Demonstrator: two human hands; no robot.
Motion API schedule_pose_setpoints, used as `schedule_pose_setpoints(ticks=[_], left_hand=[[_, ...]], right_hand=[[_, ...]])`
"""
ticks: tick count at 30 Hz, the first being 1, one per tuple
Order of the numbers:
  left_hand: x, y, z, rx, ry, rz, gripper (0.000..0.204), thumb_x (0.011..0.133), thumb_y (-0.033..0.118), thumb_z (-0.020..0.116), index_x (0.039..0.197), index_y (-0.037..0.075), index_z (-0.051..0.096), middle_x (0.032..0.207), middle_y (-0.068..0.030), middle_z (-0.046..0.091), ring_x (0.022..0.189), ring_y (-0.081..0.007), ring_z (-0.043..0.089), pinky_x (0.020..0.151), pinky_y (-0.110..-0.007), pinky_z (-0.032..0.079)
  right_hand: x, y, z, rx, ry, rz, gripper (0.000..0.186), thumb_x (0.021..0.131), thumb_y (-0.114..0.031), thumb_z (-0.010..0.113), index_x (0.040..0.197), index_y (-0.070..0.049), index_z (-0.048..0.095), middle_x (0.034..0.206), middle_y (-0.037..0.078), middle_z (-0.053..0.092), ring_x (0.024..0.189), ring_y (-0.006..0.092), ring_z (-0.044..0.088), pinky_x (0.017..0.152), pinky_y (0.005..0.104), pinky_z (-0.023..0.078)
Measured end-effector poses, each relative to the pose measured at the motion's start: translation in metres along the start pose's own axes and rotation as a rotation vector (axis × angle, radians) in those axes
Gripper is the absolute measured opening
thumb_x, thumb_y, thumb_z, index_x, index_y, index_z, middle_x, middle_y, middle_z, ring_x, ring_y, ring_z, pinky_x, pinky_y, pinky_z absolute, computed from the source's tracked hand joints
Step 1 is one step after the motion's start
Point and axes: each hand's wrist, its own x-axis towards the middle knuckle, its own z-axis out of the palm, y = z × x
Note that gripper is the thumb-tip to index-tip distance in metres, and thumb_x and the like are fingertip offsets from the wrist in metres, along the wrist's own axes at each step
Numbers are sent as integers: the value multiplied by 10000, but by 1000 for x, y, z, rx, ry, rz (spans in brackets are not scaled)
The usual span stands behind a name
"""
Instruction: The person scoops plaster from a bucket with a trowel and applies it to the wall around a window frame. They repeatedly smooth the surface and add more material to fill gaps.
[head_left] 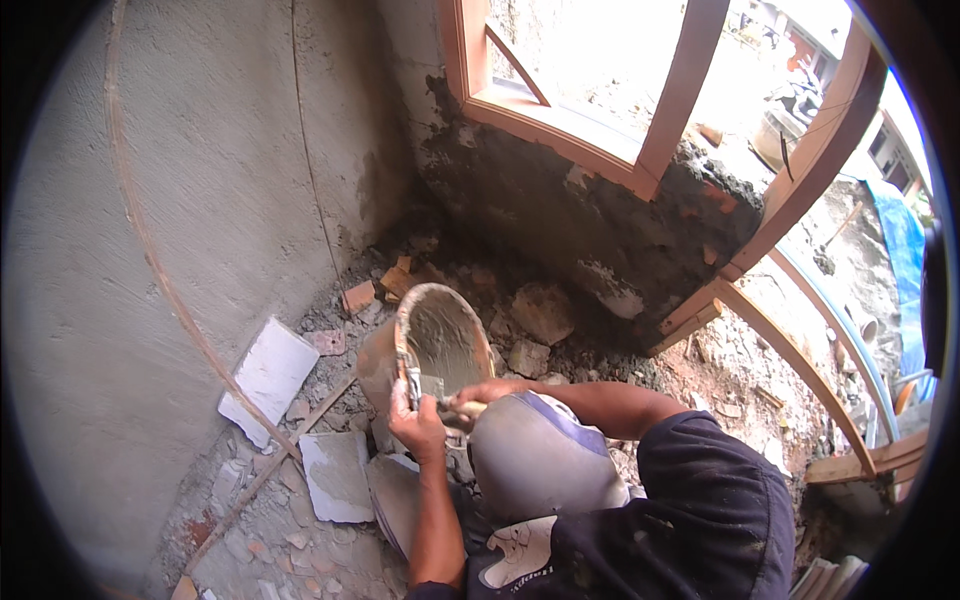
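A bucket [375, 365] smeared with grey mortar [445, 335] stands tilted in front of me, its mouth facing me. My left hand [417, 428] is closed on its near left rim, fingers outside and thumb inside. My right hand [490, 391] grips the light handle of a trowel [432, 385] at the near edge of the bucket. The grey blade shows beside my left thumb, over the bucket's mouth. A rounded grey shape with a purple band [540, 460] lies between my forearms and hides part of my right wrist.
Broken bricks and stones [540, 312] lie around the bucket. White slabs [270, 370] and a wooden stick [270, 480] are at the left, by a plastered wall [200, 200]. A wooden window frame [600, 155] and curved timbers [800, 360] stand at the right.
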Motion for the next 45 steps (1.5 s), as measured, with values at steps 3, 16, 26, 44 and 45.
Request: schedule_pose_setpoints(ticks=[3, 16, 26, 44, 45], left_hand=[[6, 3, -6, 108, 92, 104, 512, 790, -47, 537, 1275, -202, 479, 1299, -282, 576, 1211, -333, 580, 1056, -379, 424], [27, -41, -131, 9, 518, -218, 455, 747, -1, 567, 1192, -79, 619, 1075, -180, 652, 898, -282, 640, 790, -400, 535], [35, -36, -185, 29, 628, -190, 550, 762, 82, 581, 1264, -141, 539, 1170, -247, 601, 1004, -337, 613, 878, -446, 500], [41, -22, -91, 42, 70, -29, 487, 768, -12, 546, 1244, -107, 587, 1115, -91, 646, 986, -167, 617, 911, -287, 471], [41, -17, -81, 26, 28, -31, 488, 774, -7, 544, 1250, -106, 579, 1128, -91, 638, 999, -166, 609, 921, -291, 463]], right_hand=[[3, -24, 10, 1051, 115, 451, 272, 946, -273, 631, 1141, -89, 585, 862, 42, 650, 591, 87, 616, 470, 208, 500], [-58, -76, -17, -785, 409, 537, 425, 869, -339, 620, 1040, 50, 633, 976, 305, 670, 953, 439, 664, 821, 517, 508], [-138, -17, -14, -218, 208, 519, 312, 883, -250, 609, 1036, 14, 675, 838, 146, 690, 775, 272, 684, 684, 434, 538], [-72, -110, 0, -805, 385, 392, 416, 912, -326, 598, 1169, 1, 569, 969, 238, 675, 959, 425, 644, 820, 500, 503], [-58, -121, -3, -933, 360, 467, 337, 903, -230, 575, 1140, 9, 575, 927, 257, 670, 978, 456, 624, 825, 527, 505]])
